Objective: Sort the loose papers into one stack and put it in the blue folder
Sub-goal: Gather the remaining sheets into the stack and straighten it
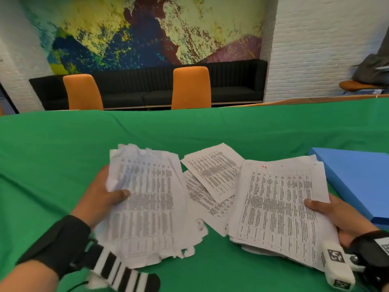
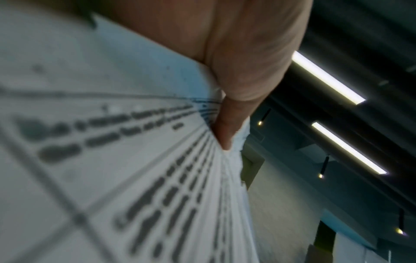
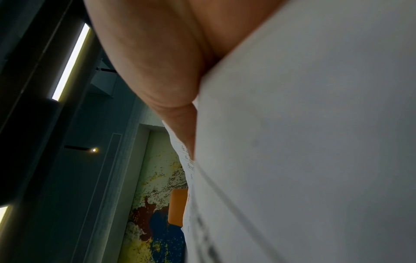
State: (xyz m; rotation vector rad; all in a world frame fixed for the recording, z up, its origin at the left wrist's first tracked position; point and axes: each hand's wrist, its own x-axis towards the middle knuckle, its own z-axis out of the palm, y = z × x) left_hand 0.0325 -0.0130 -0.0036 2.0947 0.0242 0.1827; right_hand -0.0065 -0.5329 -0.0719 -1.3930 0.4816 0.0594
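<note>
My left hand (image 1: 105, 197) grips a bundle of printed sheets (image 1: 147, 203) with ragged edges, thumb on top, held above the green table. In the left wrist view the thumb (image 2: 227, 128) presses on that bundle (image 2: 112, 142). My right hand (image 1: 332, 211) holds a thicker stack of printed papers (image 1: 277, 207) by its right edge, thumb on the top sheet. The right wrist view shows the palm (image 3: 162, 62) against that stack (image 3: 303, 142). Between the two piles, two loose sheets (image 1: 212, 178) lie overlapped on the cloth. The blue folder (image 1: 357, 182) lies shut at the right.
A green cloth (image 1: 63, 154) covers the table. Two orange chairs (image 1: 190, 87) stand at its far side before a black bench (image 1: 231, 81). A person's clothing (image 1: 374, 68) shows at the far right on another seat.
</note>
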